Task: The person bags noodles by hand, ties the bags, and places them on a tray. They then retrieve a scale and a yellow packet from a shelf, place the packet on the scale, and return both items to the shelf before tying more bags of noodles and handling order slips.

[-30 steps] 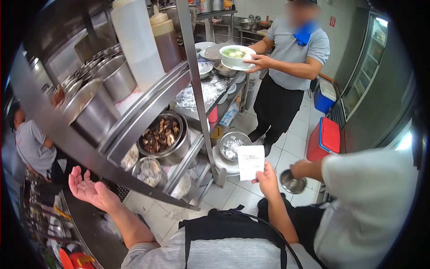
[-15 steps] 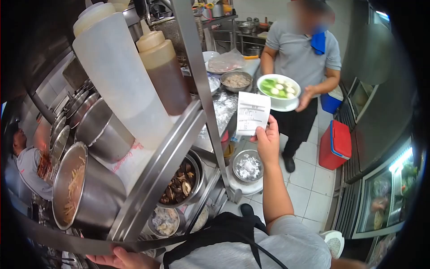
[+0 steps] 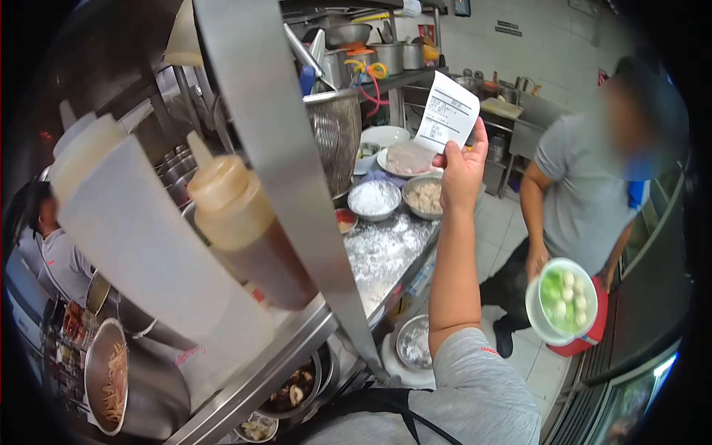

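Note:
A white printed paper slip [image 3: 449,111] is pinched between the thumb and fingers of my right hand [image 3: 464,165], with the arm stretched out ahead. Below and beyond the slip, bowls of white powder [image 3: 374,199] and pale pieces [image 3: 425,196] stand on a floury steel counter [image 3: 386,256]. My left hand is outside the picture. At the right, a co-worker [image 3: 586,178] carries a white bowl [image 3: 561,301] of green leaves and white balls.
On the steel shelf [image 3: 252,371] at the left stand a pale squeeze bottle [image 3: 156,230], one with brown sauce [image 3: 252,230] and a metal pot [image 3: 141,386]. A red cooler [image 3: 599,315] is behind the co-worker's bowl. Another person [image 3: 63,256] is at the far left.
My right hand has raised the slip upward. My left hand has left the picture. The view has swung left, and the co-worker with the bowl now appears farther right and nearer.

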The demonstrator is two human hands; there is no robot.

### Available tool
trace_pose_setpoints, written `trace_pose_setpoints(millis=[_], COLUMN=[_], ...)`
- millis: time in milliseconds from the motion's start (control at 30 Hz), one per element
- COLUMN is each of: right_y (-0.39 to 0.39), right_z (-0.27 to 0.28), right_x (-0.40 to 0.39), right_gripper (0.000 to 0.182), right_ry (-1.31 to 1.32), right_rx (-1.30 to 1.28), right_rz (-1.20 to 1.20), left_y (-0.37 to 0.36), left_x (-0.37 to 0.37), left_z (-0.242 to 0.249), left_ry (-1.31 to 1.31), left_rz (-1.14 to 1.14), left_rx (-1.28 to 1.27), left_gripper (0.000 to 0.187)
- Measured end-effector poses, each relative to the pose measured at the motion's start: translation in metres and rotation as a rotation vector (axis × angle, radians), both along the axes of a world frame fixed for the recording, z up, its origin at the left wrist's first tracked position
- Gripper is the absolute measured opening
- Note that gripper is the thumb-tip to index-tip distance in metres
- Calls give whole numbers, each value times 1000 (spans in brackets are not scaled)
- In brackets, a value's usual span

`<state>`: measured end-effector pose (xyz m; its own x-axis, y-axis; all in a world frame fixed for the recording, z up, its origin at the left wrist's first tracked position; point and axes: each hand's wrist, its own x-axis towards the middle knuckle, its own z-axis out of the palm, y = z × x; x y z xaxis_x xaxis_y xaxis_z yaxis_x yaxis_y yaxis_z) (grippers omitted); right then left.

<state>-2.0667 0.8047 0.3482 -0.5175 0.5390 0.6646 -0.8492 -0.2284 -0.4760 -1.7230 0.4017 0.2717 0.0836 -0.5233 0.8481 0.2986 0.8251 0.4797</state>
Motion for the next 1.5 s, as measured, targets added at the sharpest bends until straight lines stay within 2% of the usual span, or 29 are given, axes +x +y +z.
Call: trace_pose_setpoints(millis=[167,267,367,400,467,567,667,733,867,900,1000,1133,1267,1300,1333,1367,1400,1433,1467,1500], right_y=[16,8,-13,-20,-33,-49,-61,-71,-76,-75,-64,-32,0,5,16,23,32,34,43,47], right_z=[59,106,152,165,188,214,237,249,249,246,219,145,46,19,-6,-48,-79,-91,-136,-173], right_x=[-80,-125,-162,-180,-207,-230,-241,-251,-273,-279,-278,-236,-180,-162,-136,-133,-115,-82,-79,-67], right_gripper=[58,60,64,62,54,50,48,43,41,40,39,22,19,18,17,15,17,18,20,24], right_ry=[24,74,89,88,13,-226,-216,-133,-132,-147,-113,-33,-114,-179,-379,-333,-478,-578,-443,-393], right_rx=[43,104,114,149,401,584,691,662,522,477,395,365,356,325,431,395,519,720,725,565], right_rz=[48,86,151,107,31,249,137,84,-165,-215,-155,223,428,474,505,678,719,583,833,1138], left_y=[-21,-1,-3,-9,-22,-41,-63,-79,-106,-111,-90,-81,-143,-150,-160,-98,-37,-33,-30,-63], left_x=[13,8,10,14,20,32,47,57,82,83,67,59,86,95,107,66,25,22,19,41], left_z=[-10,-4,-12,-18,-31,-48,-65,-75,-95,-100,-83,-69,-96,-108,-125,-86,-48,-45,-41,-69], left_ry=[-178,-218,-183,-165,-125,-81,-49,-29,-21,-9,-35,-27,15,32,49,83,117,125,133,68], left_rz=[339,383,395,392,388,382,384,381,387,422,403,387,303,292,281,309,336,348,360,367], left_rx=[-100,95,161,163,168,166,157,150,157,192,93,127,206,232,258,289,321,353,386,323], left_gripper=[54,60,58,58,57,56,54,53,52,45,47,48,49,49,49,49,49,48,46,46])
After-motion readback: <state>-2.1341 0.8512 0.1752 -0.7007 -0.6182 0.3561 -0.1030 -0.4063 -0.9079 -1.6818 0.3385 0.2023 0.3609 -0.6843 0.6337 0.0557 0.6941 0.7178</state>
